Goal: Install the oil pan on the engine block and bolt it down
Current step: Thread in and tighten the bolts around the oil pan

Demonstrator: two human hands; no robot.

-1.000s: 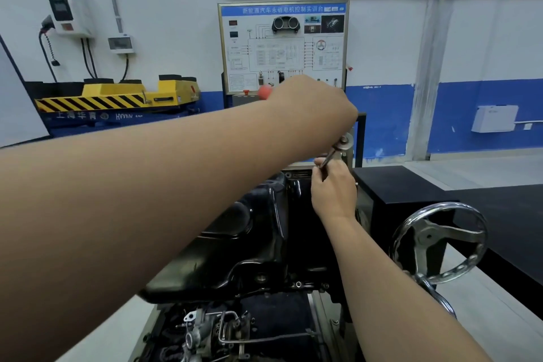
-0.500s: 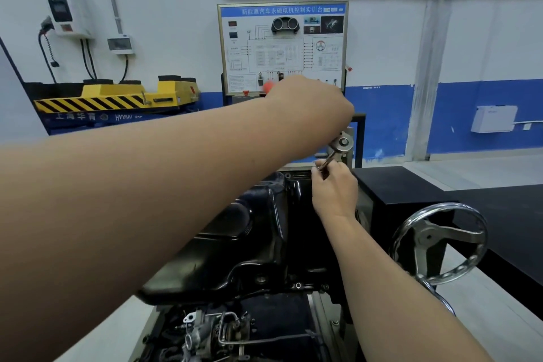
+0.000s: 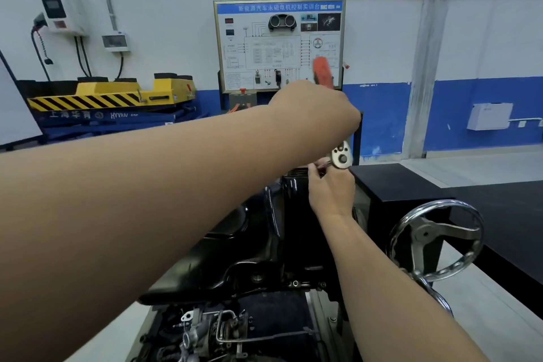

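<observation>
Now | left hand (image 3: 311, 114) swung ratchet (image 3: 340, 156) rightward | right hand (image 3: 332, 191) pinches it

My left hand (image 3: 314, 109) wraps the ratchet (image 3: 340, 156) so that only its orange-red grip end (smeared with blur) and its steel head show; the shaft between is hidden. The extension bar (image 3: 322, 164) pinched by my right hand (image 3: 332, 191) vanishes behind my fingers, so I cannot see socket or bolt. My left forearm (image 3: 147, 200) covers the left side of the oil pan (image 3: 235, 244). The bottom edge cuts off the engine (image 3: 211, 332). The print on the training board (image 3: 279, 44) is too small to read.
</observation>
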